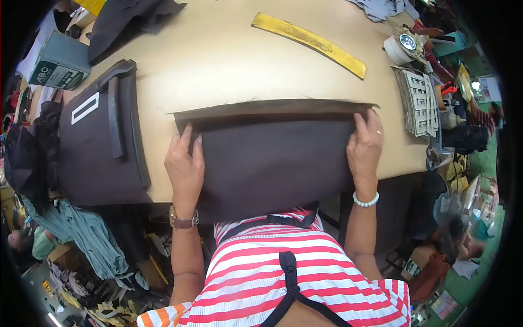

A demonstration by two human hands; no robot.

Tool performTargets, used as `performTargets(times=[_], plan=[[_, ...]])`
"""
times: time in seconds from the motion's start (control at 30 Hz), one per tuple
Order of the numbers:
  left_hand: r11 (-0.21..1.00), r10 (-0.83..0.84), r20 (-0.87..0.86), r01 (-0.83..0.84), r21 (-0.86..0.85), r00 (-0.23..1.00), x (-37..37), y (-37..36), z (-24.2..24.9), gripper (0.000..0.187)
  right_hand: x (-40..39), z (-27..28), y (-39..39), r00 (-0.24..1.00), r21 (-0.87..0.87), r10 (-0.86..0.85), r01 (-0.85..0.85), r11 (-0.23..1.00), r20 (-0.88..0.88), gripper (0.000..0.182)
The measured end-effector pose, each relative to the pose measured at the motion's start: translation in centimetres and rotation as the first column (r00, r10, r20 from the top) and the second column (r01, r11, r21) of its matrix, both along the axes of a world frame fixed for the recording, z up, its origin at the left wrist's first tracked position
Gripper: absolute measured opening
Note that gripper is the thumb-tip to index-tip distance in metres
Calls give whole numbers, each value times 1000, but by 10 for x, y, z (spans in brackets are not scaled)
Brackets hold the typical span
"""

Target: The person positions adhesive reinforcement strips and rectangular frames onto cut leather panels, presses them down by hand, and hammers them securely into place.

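A dark fabric piece [272, 158] lies across the front of the table and hangs over its edge towards my body. Its far edge is turned over into a long, narrow brown fold. My left hand [185, 163] is at the left end of this fold, thumb and index finger apart and resting on the cloth. At the right end, my right hand [365, 144] has its fingers pressed together on the corner of the fold.
The beige table [218, 54] bears a yellow curved strip [310, 43], a dark fabric stack [98, 131] with a dark metal bar [115, 117], a white rectangular frame [85, 108], a tin can [61, 61] and a bundle of cards [419, 101].
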State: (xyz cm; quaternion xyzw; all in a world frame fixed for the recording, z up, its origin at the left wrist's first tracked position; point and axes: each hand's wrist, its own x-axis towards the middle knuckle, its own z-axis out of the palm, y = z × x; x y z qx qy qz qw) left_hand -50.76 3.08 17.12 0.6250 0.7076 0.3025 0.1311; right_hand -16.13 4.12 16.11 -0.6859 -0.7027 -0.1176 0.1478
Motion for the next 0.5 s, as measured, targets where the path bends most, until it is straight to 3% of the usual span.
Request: performTargets(times=[0.13, 0.23, 0.5], plan=[[999, 9, 12, -8, -36, 1000, -5, -1, 2, 32, -24, -7, 23, 972, -98, 70, -94, 991, -226, 48], [998, 9, 16, -8, -68, 1000, -9, -4, 6, 31, -31, -3, 28, 992, -178, -7, -15, 984, -123, 53], [997, 73, -4, -73, 4, 997, -13, -29, 1, 30, -36, -11, 50, 970, -136, 191, -212, 968, -153, 56]])
